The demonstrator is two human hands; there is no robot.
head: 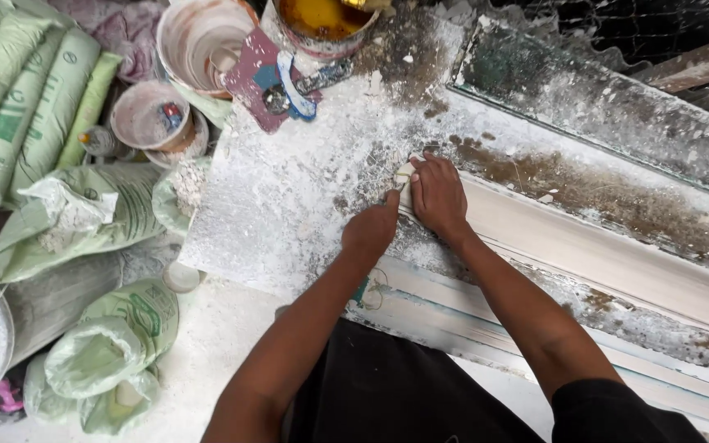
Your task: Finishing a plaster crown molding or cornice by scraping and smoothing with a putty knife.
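Both hands meet at the near end of a long white plaster moulding [584, 246] that lies on the powder-covered workbench [289, 205]. The right hand [439, 197] presses flat on a small pale pad [404, 175] (maybe sandpaper, I cannot tell), fingers closed over it. The left hand [370, 230] is curled narrow, its fingertips touching the pad's lower edge. Stained plastic buckets [198, 41] stand behind, and green sacks [34, 107] lie at the left.

Single head-worn view, looking steeply down from above the person's arms onto a plaster-dusted bench [289, 205]. Close range. Sacks [34, 107] at left edge, long moulding [617, 254] running off right.
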